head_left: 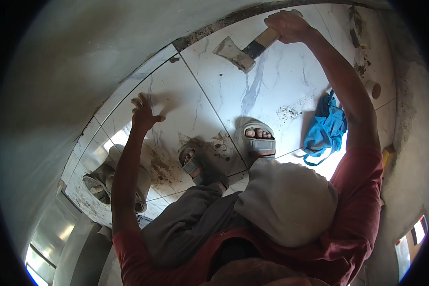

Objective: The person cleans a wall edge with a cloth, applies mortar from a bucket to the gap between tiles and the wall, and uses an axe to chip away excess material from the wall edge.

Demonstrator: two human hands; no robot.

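Note:
My right hand [290, 26] is wrapped round the wooden handle of an axe [237, 53] at the far side of the floor. A dark band circles the handle by the grey metal head, which points left and lies close over a white marbled tile [276, 83]; whether it touches I cannot tell. Farther left and nearer to me, my left hand [144, 116] is open, its fingers spread at the tiles and holding nothing. A shadow falls beside it.
Mud-stained buckets [97, 188] stand left by my left forearm. A blue cloth bag [326, 126] lies right of my sandalled feet [260, 136]. Dirt marks the tiles [159, 167]. A bare grey wall [81, 62] bounds the floor at far left, another [405, 105] at right.

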